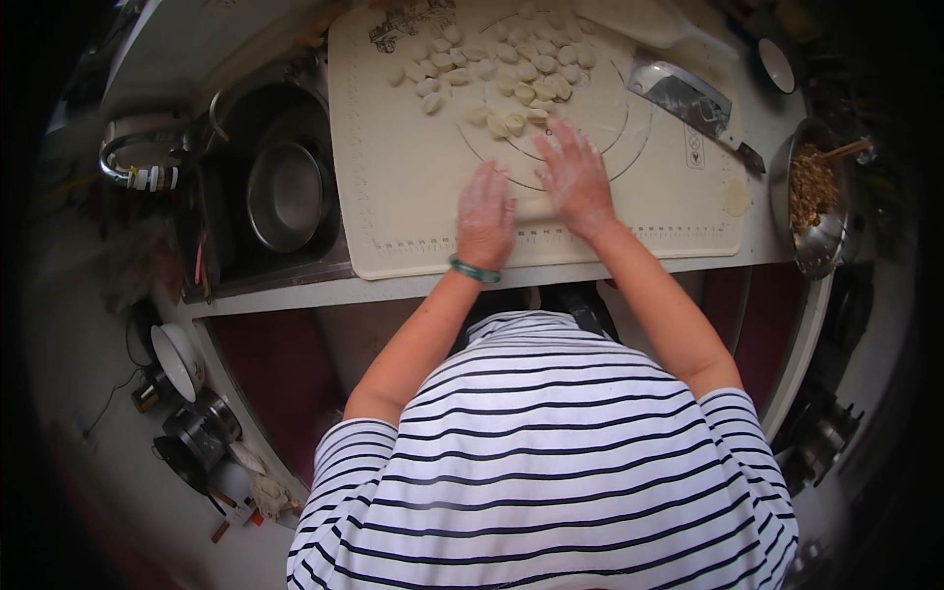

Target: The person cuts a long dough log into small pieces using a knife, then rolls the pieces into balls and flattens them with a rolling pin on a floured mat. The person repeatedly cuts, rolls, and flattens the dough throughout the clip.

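Observation:
Flour whitens my left hand (487, 214) and my right hand (574, 173), both laid palm down near the front of a cream silicone pastry mat (402, 199). A pale, smooth roll (534, 209), apparently dough, spans the gap between them; its ends are hidden under my palms. My left hand's fingers are stretched forward, slightly blurred, with a green bangle (474, 270) on the wrist. My right hand's fingers are spread, their tips close to the nearest small dough pieces (515, 122). Several more floured dough pieces (527, 71) lie scattered beyond, towards the back.
A cleaver (682, 96) lies at the mat's right. Beyond the mat, a metal bowl of chopped filling (815, 192) with chopsticks (848, 150) stands near a small bowl (776, 66). To the left, a metal basin (286, 198) sits in the sink (228, 177) by a faucet (118, 158).

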Demonstrator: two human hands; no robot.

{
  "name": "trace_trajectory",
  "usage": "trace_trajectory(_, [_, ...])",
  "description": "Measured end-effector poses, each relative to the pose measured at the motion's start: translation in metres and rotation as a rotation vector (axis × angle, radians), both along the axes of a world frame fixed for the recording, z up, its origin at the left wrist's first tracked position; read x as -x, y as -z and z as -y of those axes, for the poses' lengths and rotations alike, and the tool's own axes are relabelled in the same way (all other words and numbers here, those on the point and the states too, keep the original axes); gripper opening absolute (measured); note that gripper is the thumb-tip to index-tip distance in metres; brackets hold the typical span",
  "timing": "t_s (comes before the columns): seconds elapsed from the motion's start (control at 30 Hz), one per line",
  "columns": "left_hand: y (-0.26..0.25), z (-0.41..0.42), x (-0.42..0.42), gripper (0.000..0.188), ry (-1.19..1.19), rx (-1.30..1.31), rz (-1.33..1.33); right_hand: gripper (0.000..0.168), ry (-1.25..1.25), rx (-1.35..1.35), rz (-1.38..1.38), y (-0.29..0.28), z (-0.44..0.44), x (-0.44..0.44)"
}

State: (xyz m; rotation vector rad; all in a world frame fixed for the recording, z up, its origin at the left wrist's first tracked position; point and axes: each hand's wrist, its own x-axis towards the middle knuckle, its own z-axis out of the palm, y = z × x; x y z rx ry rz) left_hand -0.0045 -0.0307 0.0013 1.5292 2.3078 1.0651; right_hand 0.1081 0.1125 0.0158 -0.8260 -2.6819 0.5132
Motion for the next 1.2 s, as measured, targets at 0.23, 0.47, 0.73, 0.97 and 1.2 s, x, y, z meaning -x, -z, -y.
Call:
trace_trajectory(0.23, [-0.006,0.061,-0.022,0.062,0.352,0.327,-0.171,0.065,-0.09,0.092,0.284,0.005,0.106,-0.073])
trace_trajectory(0.47, [0.012,-0.006,-0.002,0.068,-0.036,0.336,-0.244,0.07,0.337,-0.071,0.166,0.026,0.041,-0.011])
trace_trajectory(0.73, [0.004,0.033,0.017,0.071,0.244,0.354,-0.306,0.072,-0.018,-0.017,0.27,0.01,0.045,-0.051])
trace_trajectory(0.97, [-0.002,0.028,0.002,0.07,0.048,0.412,-0.272,0.07,0.15,-0.002,0.205,0.021,0.049,-0.058])
trace_trajectory(1.2, [0.02,-0.029,0.004,0.055,0.089,0.209,-0.208,0.063,0.195,-0.166,0.237,0.023,0.016,0.01])
